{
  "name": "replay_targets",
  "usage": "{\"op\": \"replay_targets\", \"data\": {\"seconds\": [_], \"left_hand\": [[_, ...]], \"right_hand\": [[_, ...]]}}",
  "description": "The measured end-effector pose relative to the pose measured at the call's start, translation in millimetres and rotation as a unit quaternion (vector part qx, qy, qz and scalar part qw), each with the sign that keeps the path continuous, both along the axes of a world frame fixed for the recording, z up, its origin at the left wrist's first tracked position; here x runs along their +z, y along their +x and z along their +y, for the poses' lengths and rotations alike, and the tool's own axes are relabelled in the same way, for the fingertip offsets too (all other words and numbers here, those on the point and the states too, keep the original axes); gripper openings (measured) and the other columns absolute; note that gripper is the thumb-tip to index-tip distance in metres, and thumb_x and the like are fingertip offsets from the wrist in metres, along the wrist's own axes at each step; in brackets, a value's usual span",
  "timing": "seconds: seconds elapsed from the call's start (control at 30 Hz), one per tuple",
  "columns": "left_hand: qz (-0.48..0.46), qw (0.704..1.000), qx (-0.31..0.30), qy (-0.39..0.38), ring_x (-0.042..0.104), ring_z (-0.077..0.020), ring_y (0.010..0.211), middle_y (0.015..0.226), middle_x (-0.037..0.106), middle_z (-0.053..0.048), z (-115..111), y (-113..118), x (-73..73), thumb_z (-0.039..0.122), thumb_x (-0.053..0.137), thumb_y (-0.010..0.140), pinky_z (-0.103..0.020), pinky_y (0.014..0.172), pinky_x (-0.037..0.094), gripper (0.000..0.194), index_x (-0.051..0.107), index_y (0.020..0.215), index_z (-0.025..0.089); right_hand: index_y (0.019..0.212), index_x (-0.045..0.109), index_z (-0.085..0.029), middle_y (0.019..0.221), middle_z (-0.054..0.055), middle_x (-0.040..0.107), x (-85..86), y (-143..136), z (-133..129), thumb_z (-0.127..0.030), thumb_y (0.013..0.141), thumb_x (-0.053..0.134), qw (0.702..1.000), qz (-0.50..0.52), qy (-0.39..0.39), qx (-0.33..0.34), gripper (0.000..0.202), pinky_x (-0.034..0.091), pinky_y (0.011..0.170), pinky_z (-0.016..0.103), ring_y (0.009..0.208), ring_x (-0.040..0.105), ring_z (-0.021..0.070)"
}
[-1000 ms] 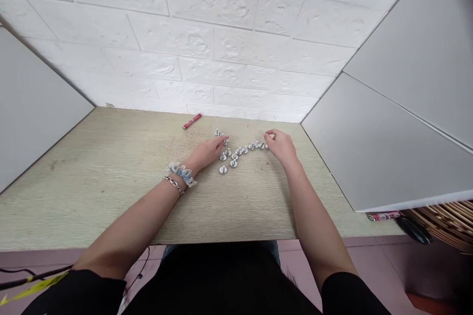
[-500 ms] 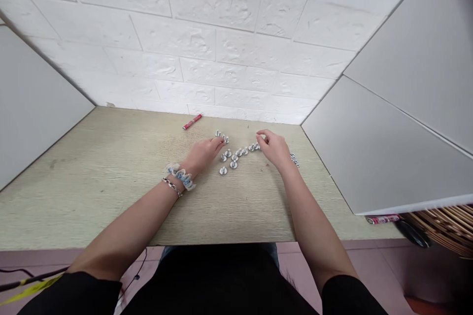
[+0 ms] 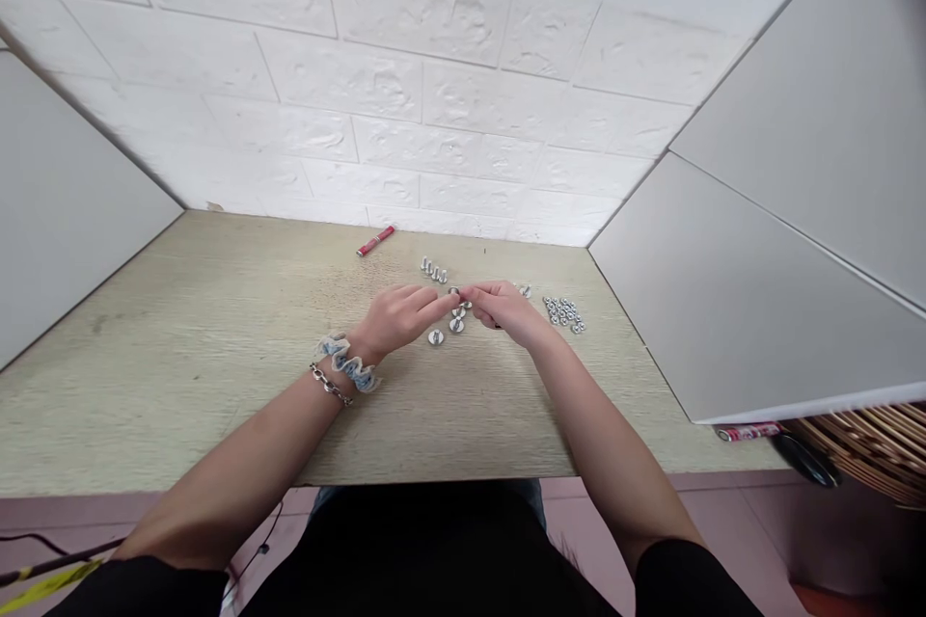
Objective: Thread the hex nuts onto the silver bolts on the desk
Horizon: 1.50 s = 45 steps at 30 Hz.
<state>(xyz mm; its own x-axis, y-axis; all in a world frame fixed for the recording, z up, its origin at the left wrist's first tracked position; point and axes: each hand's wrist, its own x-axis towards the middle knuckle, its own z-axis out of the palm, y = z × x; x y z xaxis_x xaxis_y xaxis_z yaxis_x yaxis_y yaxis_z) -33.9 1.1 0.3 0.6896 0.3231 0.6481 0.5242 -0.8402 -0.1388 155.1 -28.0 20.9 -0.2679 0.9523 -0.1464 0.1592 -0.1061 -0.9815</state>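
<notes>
My left hand [image 3: 401, 316] is closed in a pinch, its fingertips at a silver bolt [image 3: 453, 291] low over the table. Against that same bolt, from the other side, press the closed fingertips of my right hand [image 3: 503, 308]; its curled fingers hide whatever else they may hold. Just in front lie wide-headed bolts [image 3: 456, 325], and a single bolt [image 3: 435, 337] lies nearer me. Behind my left fingertips several bolts [image 3: 434, 271] stand upright in a short slanting row. Past my right knuckles another bolt [image 3: 525, 291] shows, partly covered with its neighbours.
A cluster of small nuts [image 3: 562, 312] lies right of my right hand. Near the wall is a red marker-like tube [image 3: 375, 241]. White panels [image 3: 781, 308] close off both sides. A wicker basket [image 3: 868, 448] and a dark object [image 3: 806, 459] stand beyond the front right corner.
My left hand has moved from the upright row towards me and right. My right hand has come left and down to meet it, uncovering the nuts.
</notes>
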Motion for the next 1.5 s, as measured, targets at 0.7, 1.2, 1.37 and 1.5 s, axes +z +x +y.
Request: {"op": "replay_targets", "data": {"seconds": [0.7, 1.2, 1.37, 1.5], "left_hand": [[-0.533, 0.548, -0.091, -0.638, 0.044, -0.0038, 0.049, 0.07, 0.047, 0.003, 5, 20, 9.0, 0.003, 0.036, 0.067, -0.015, 0.041, 0.031, 0.027, 0.047, 0.088, 0.017], [-0.483, 0.376, -0.144, -0.778, 0.061, -0.0097, 0.083, 0.097, 0.063, -0.01, -8, 23, 10.7, 0.02, 0.042, 0.087, -0.017, 0.075, 0.05, 0.024, 0.059, 0.099, 0.008], [-0.473, 0.345, -0.144, -0.797, 0.06, -0.0118, 0.081, 0.095, 0.063, -0.012, -9, 23, 14.0, 0.032, 0.038, 0.088, -0.021, 0.076, 0.05, 0.035, 0.062, 0.095, 0.007], [-0.464, 0.367, -0.132, -0.796, 0.059, -0.0141, 0.087, 0.099, 0.062, -0.013, -10, 23, 15.4, 0.036, 0.038, 0.088, -0.023, 0.079, 0.049, 0.039, 0.062, 0.097, 0.007]], "right_hand": [[0.068, 0.057, -0.014, 0.04, -0.009, 0.027, -11.1, 2, 8, -0.051, 0.07, 0.057, 0.993, 0.083, -0.067, -0.048, 0.037, 0.009, 0.035, 0.02, 0.035, 0.018, 0.003], [0.075, 0.055, -0.019, 0.049, -0.006, 0.046, -8.0, -12, -4, -0.045, 0.075, 0.052, 0.937, -0.204, 0.253, -0.128, 0.026, 0.029, 0.048, 0.02, 0.047, 0.039, 0.0076], [0.078, 0.056, -0.021, 0.053, -0.005, 0.052, -8.2, -14, -8, -0.044, 0.078, 0.049, 0.906, -0.296, 0.288, -0.096, 0.024, 0.03, 0.049, 0.02, 0.049, 0.044, 0.0083], [0.081, 0.058, -0.022, 0.057, -0.004, 0.057, -9.1, -14, -8, -0.043, 0.079, 0.049, 0.882, -0.351, 0.301, -0.088, 0.023, 0.031, 0.05, 0.02, 0.052, 0.048, 0.0094]]}}
